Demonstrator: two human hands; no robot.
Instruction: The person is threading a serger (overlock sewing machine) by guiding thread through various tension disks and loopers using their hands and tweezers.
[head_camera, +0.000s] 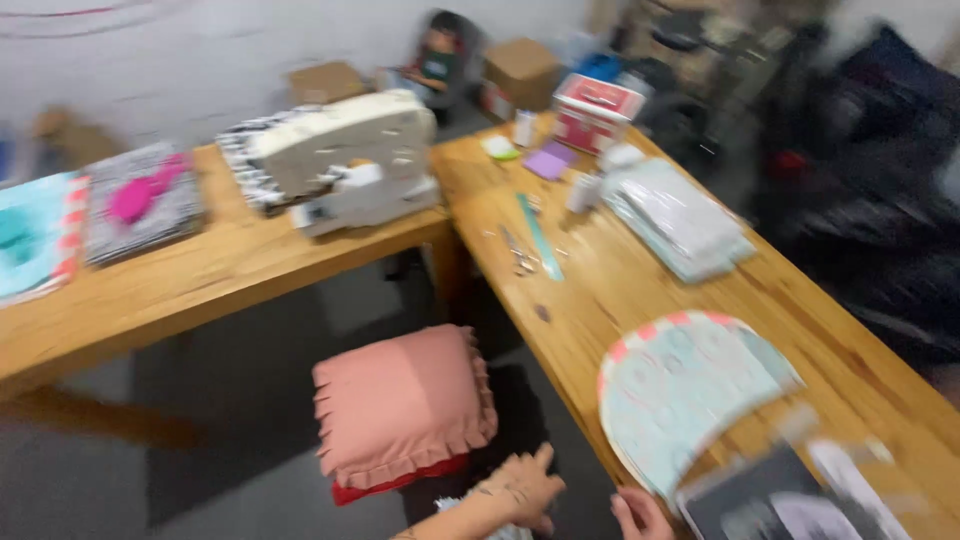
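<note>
We see our left hand (520, 488) at six o'clock beside the pink ruffled cushion (402, 405); our right hand (640, 515) touches the pale patterned rounded fabric piece (685, 385) on the wooden counter (650, 290).

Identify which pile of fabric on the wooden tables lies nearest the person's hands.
The rounded pale-blue fabric piece with a pink edge, on the right table just above the hands. The folded stack and the patterned pieces lie much farther off.

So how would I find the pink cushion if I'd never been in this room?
Find the L-shaped wooden table with the white sewing machine on it. Look down into the inner corner, at the seat there. The cushion is salmon pink with a ruffled edge, lying on a red one, just above the left hand.
</note>
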